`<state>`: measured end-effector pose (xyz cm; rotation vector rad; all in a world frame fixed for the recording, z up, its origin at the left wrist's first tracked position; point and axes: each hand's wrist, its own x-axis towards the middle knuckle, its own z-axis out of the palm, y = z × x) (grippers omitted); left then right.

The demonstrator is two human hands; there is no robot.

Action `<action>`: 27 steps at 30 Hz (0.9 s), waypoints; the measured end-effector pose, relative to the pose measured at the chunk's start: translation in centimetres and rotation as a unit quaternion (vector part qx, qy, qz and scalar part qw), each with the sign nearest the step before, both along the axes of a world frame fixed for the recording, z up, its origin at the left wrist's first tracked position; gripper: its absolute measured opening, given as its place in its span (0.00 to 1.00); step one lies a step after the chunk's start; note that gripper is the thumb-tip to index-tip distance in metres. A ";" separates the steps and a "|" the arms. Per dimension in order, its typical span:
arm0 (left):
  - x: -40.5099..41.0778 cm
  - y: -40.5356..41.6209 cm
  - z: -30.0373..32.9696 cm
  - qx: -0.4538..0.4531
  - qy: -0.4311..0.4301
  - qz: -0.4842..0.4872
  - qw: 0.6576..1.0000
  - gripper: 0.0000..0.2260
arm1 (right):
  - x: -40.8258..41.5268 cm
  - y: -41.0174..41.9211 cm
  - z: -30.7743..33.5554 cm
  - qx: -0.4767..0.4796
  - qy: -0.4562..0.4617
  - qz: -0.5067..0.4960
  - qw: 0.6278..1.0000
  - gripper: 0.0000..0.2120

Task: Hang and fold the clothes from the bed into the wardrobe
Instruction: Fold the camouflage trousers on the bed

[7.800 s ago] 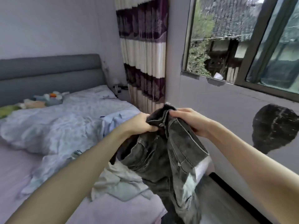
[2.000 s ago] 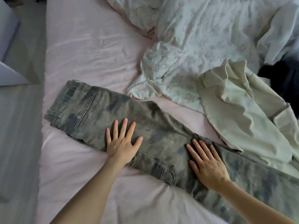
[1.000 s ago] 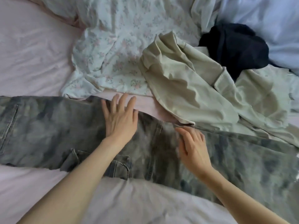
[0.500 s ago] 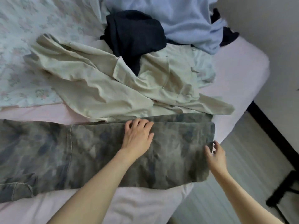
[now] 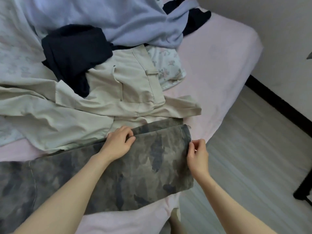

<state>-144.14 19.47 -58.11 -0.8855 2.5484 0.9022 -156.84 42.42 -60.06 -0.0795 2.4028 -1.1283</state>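
Note:
Grey camouflage trousers [image 5: 135, 169] lie flat along the near edge of the pink bed [image 5: 216, 68], legs folded together, cuffs at the right. My left hand [image 5: 119, 142] grips the far edge of the upper leg, fingers curled over the fabric. My right hand [image 5: 196, 152] pinches the cuff hem at the trousers' right end. Behind them lie beige trousers [image 5: 104, 98], a dark navy garment [image 5: 74, 54] and a light blue top [image 5: 126, 21].
A floral quilt [image 5: 18, 58] covers the bed's left and back. Grey floor [image 5: 253, 157] runs to the right of the bed, with a black skirting board [image 5: 276, 102] along the white wall. A black stand leg [image 5: 303, 188] shows at the right edge.
My left hand went from lying flat on the trouser leg to gripping its far edge. My right hand took hold of the cuff hem. The view shifted further right.

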 end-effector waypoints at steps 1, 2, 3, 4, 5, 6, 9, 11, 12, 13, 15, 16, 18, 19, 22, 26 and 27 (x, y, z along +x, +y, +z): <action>-0.1 -0.1 0.1 0.011 -0.009 0.001 1.000 0.04 | -0.1 -0.3 0.2 -0.025 0.003 0.002 1.000 0.05; -0.6 -0.1 0.3 0.022 -0.014 -0.002 1.000 0.04 | -0.4 -0.5 0.3 -0.046 0.010 0.004 0.999 0.05; -1.4 0.0 0.6 0.037 -0.017 -0.004 0.999 0.04 | -0.6 -0.7 0.3 -0.063 0.015 0.002 0.998 0.05; -2.2 0.1 0.7 0.051 -0.014 -0.007 0.999 0.04 | -0.7 -1.0 0.3 -0.074 0.019 -0.002 0.997 0.05; -3.0 0.3 0.8 0.061 -0.008 -0.017 0.998 0.04 | -0.6 -1.2 0.2 -0.076 0.023 -0.010 0.997 0.05; -3.8 0.6 0.8 0.064 -0.005 -0.031 0.997 0.04 | -0.6 -1.4 0.1 -0.080 0.031 -0.021 0.996 0.06; -5.2 1.3 0.9 0.057 0.011 -0.038 0.998 0.01 | -0.3 -1.7 -0.3 -0.090 0.026 -0.036 0.995 0.05; -5.4 1.6 1.1 0.052 0.017 -0.039 0.998 0.03 | -0.7 -1.5 -0.5 -0.099 -0.086 -0.022 0.991 0.10; -5.4 1.8 1.2 0.051 0.017 -0.040 0.998 0.03 | -1.1 -1.3 -0.6 -0.082 -0.148 0.004 0.986 0.16; -5.3 2.0 1.4 0.051 0.018 -0.039 0.998 0.03 | -1.5 -1.1 -0.7 -0.046 -0.178 0.049 0.982 0.18; -5.1 2.4 1.9 0.048 0.029 -0.034 0.998 0.04 | -2.0 -0.8 -0.3 -0.006 -0.146 0.115 0.983 0.13; -4.9 2.6 2.2 0.047 0.040 -0.026 0.998 0.04 | -2.0 -0.7 0.3 -0.007 -0.109 0.124 0.986 0.11; -4.5 3.0 3.1 0.040 0.061 -0.005 0.997 0.03 | -1.5 -0.2 1.9 -0.016 -0.018 0.132 0.991 0.08; -4.3 3.1 3.5 0.035 0.070 0.006 0.997 0.03 | -1.1 0.1 2.6 -0.013 0.030 0.139 0.990 0.08; -4.5 3.7 4.2 -0.005 0.095 0.024 0.995 0.05 | -1.1 0.7 4.2 -0.005 0.141 0.149 0.979 0.11; -6.9 5.4 3.2 -0.133 0.086 0.056 0.986 0.09 | -4.2 -0.8 3.2 0.087 0.118 0.123 0.982 0.14; -7.1 5.9 2.8 -0.150 0.065 0.071 0.984 0.12 | -4.8 -1.2 2.4 0.130 0.097 0.132 0.978 0.16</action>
